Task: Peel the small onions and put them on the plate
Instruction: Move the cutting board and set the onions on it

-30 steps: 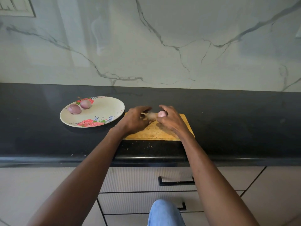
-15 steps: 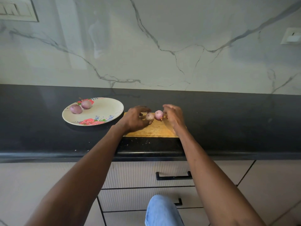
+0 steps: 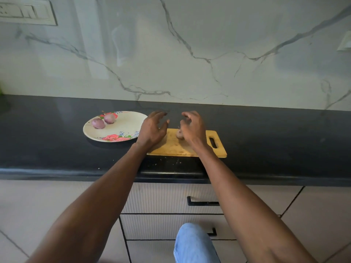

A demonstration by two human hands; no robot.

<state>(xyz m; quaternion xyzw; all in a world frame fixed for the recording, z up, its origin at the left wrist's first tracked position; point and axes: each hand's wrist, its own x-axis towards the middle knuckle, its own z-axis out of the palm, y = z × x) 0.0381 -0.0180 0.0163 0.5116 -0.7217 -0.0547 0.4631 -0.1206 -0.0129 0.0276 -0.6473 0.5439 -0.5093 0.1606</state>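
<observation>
The left hand (image 3: 152,128) hangs loose-fingered and holds nothing just beside the plate (image 3: 131,120), where two peeled onions (image 3: 104,120) lie. The right hand (image 3: 193,128) curls over another onion (image 3: 179,134) on the board (image 3: 190,147); whether it grips is hidden. I'd steady that onion with the left and strip its skin from the tip.

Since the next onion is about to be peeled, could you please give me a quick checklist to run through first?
1. Plate within reach, left of the cutting board: ok.
2. Free room on the plate beside the two peeled onions: ok.
3. Left hand free to help: ok, fingers relaxed, holding nothing.
4. Right hand has hold of something: cannot tell, its curled fingers hide it.
5. Brownish piece on the board is an onion: cannot tell.
</observation>
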